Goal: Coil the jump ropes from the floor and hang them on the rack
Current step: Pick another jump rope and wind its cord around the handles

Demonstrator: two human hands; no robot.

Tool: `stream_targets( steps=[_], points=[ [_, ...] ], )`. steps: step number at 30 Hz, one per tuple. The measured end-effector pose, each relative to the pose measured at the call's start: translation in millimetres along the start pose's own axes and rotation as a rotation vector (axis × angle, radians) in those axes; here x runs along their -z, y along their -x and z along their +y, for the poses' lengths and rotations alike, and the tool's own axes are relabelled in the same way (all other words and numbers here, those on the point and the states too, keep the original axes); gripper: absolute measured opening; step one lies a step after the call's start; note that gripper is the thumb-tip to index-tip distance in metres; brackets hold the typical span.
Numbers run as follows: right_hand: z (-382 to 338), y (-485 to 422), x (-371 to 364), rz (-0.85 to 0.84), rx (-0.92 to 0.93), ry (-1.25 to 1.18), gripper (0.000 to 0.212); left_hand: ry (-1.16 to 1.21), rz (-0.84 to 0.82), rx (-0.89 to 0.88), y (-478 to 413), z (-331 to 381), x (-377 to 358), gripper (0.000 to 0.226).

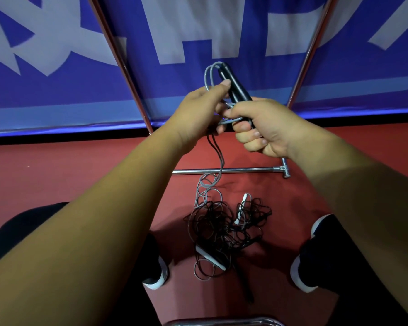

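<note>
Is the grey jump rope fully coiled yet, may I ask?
Partly coiled: the grey jump rope loops at the black handles that the left hand and right hand hold; the rest hangs to the floor tangle.

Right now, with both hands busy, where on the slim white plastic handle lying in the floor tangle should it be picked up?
Take the slim white plastic handle by its far tip, probably from above, on the side of the metal rack bar. That end pokes clear of the tangled black cords, whose loops cross its near half.
</note>
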State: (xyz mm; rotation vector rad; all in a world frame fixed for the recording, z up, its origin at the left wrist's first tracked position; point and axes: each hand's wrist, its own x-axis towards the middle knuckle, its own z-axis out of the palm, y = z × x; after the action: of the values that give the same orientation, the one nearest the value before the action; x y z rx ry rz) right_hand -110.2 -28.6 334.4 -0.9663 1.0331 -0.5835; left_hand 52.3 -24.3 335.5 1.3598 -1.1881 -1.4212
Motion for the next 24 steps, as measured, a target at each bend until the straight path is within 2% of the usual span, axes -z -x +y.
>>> stream_targets(
  steps=[2, 5, 8, 11, 14, 17, 21, 24],
  points=[
    [-2.3, 1.8, 1.6, 0.037, -0.018, -0.021, 0.011, -0.236, -0.146, -0.016, 1.7, 4.1, 8.2, 0.043],
    [-4.9, 3.9, 7.7, 0.101, -0.039, -0.116, 0.021, -0.513, -0.417, 0.062, 4.6, 6.2, 26.5, 0.062],
    [-6.2, 5.1, 13.5, 0.13, -0.053, -0.154, 0.023, -0.526, -0.57, 0.047, 7.6, 2.3, 37.6, 0.041],
    [-7.7, 6.5, 15.1, 0.148, -0.038, -0.124, 0.021, -0.494, -0.622, 0.053, 9.2, -0.4, 39.6, 0.031],
    [-7.2, 6.1, 12.8, 0.184, -0.015, -0.102, 0.024, -0.584, -0.661, 0.06, 9.8, 2.6, 41.1, 0.028],
    [-3.6, 4.9, 8.0, 0.209, -0.017, -0.099, 0.024, -0.683, -0.625, 0.12, 7.5, 3.5, 39.4, 0.025],
    [0.0, 8.4, 0.1, 0.11, -0.062, -0.089, 0.016, -0.852, -0.495, 0.244, 5.2, -9.4, 27.8, 0.027],
    [1.7, 12.8, -3.6, -0.023, -0.102, -0.042, 0.015, -0.809, -0.457, 0.309, 3.6, -22.7, 23.5, 0.025]
  ],
)
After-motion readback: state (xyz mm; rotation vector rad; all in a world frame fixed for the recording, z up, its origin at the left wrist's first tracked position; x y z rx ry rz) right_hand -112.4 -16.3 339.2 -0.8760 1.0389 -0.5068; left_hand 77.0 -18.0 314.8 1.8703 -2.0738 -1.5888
